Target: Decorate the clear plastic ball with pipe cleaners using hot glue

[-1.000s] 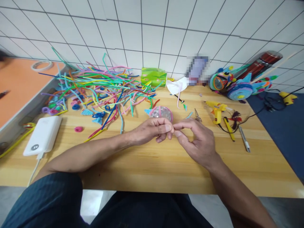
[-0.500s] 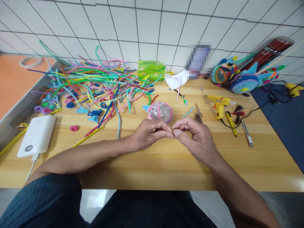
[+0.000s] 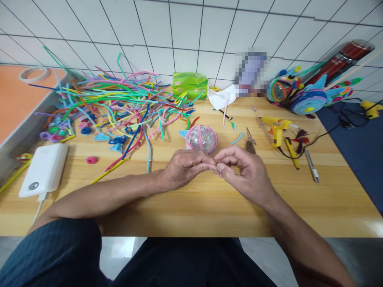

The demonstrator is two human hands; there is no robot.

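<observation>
My left hand (image 3: 188,169) and my right hand (image 3: 247,173) meet fingertip to fingertip above the table, both closed in a pinch. Whatever lies between the fingertips is too small and too hidden to make out. Just behind my left fingers sits a clear round ball (image 3: 202,139) banded with pink pipe cleaner. A light blue striped cone (image 3: 183,133) sticks out from its left side. My left hand partly covers the ball's near edge.
Pipe cleaners (image 3: 119,99) lie heaped at the back left, by a white power bank (image 3: 44,169). A green packet (image 3: 190,85) stands by the wall. On the right are pliers (image 3: 250,144), a yellow glue gun (image 3: 278,129), a yellow cutter (image 3: 292,153) and a pen-like tool (image 3: 312,167).
Both hands stay pinched together, with only a slight shift of the fingers. The whole view has moved a little; the ball and the tools lie as before.
</observation>
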